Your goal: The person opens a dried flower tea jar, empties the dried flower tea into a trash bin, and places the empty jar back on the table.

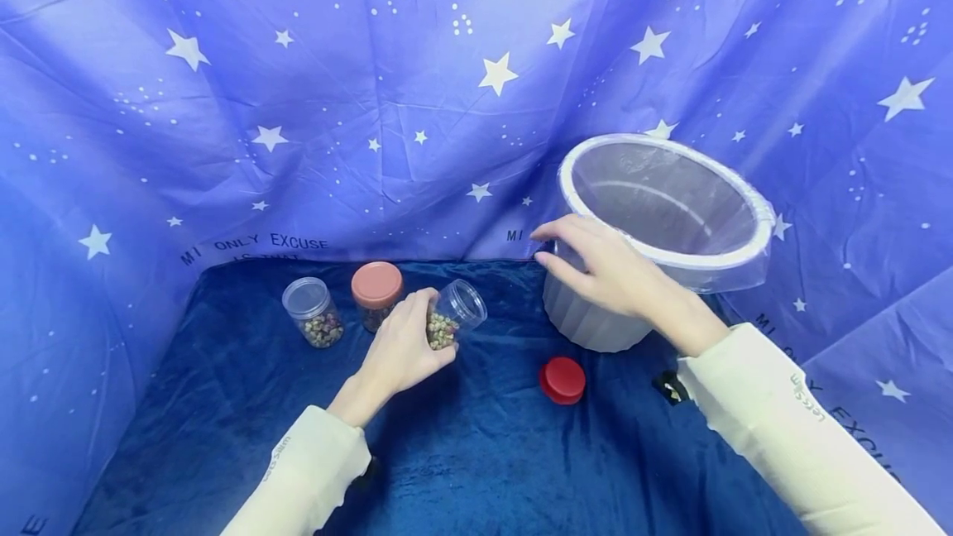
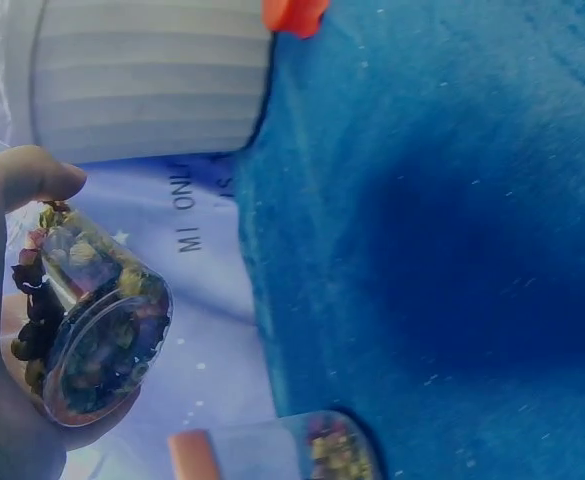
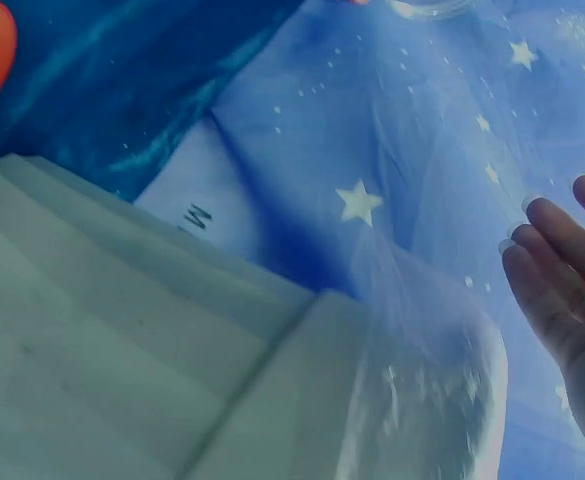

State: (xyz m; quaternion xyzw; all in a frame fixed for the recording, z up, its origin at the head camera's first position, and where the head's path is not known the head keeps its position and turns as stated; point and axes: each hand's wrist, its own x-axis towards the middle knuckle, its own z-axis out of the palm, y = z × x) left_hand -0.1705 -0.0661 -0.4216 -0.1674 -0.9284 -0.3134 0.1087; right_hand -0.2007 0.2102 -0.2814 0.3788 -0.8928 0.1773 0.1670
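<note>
Curling my left hand [image 1: 402,346] round a jar [image 1: 454,313] left of the bin [image 1: 603,323]! Right hand [image 1: 606,271] extended, empty. Only head view sees inside the bin.

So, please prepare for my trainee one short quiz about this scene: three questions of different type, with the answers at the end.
1. Which hand grips the tilted jar?
2. How many other jars stand on the blue cloth?
3. True or false: the red lid lies on the cloth, apart from every jar.

Key:
1. The left hand.
2. Two: the pink-lidded jar and the clear jar beside it.
3. True.
</note>
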